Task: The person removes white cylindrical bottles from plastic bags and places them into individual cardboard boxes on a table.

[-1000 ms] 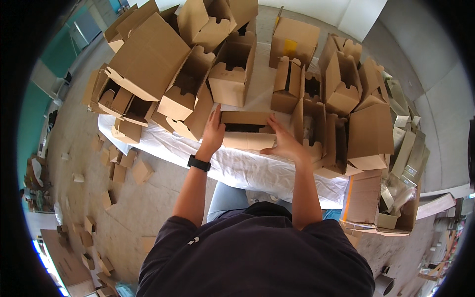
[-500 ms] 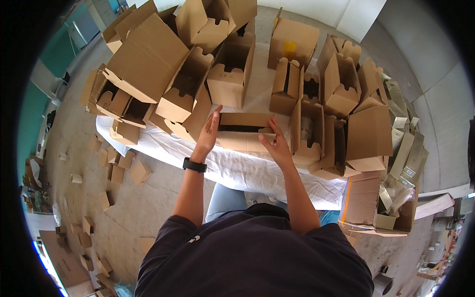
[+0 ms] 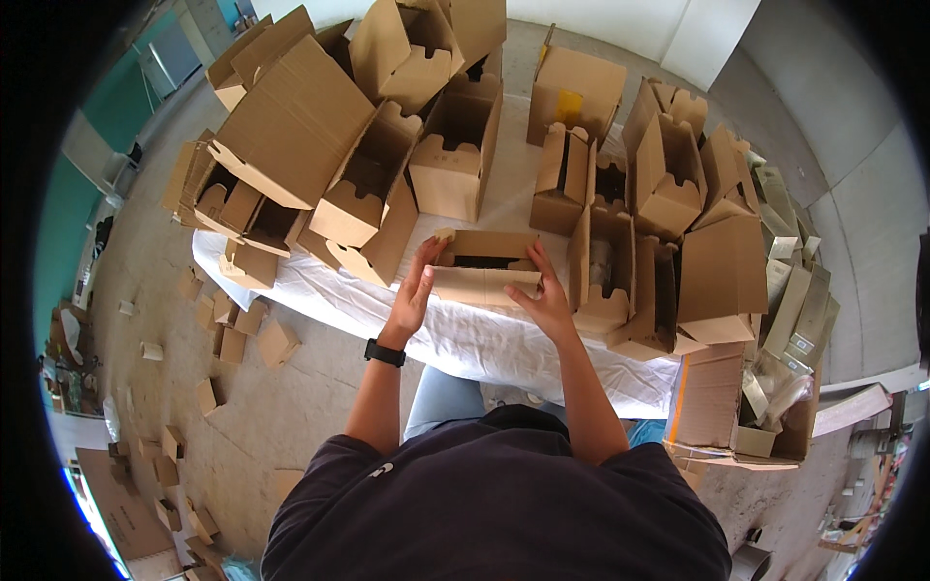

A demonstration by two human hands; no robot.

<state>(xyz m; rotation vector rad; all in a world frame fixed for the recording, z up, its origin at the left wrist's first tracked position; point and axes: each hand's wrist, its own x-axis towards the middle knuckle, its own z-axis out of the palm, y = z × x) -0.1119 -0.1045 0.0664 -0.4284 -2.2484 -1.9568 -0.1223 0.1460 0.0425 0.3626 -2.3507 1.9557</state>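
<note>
A small brown cardboard box (image 3: 484,285) rests on the white cloth (image 3: 475,334) at the table's near edge, its long top slot partly parted and dark inside. My left hand (image 3: 417,290) lies along its left end, fingers extended and the thumb by the near corner. Against the right end is my right hand (image 3: 546,295), with its thumb on the near wall and its fingers over the far corner. Between them the two hands hold the box. What it contains cannot be seen.
Open cardboard boxes (image 3: 354,198) are stacked at the left, and more boxes (image 3: 668,174) stand close by on the right. A large carton (image 3: 712,392) of pale narrow boxes stands at the right edge. Small cardboard pieces (image 3: 278,344) lie on the floor.
The slot in the box's top has widened, showing more of its inside. My left hand has slid down and nearer along its end; my right hand stays at the other end.
</note>
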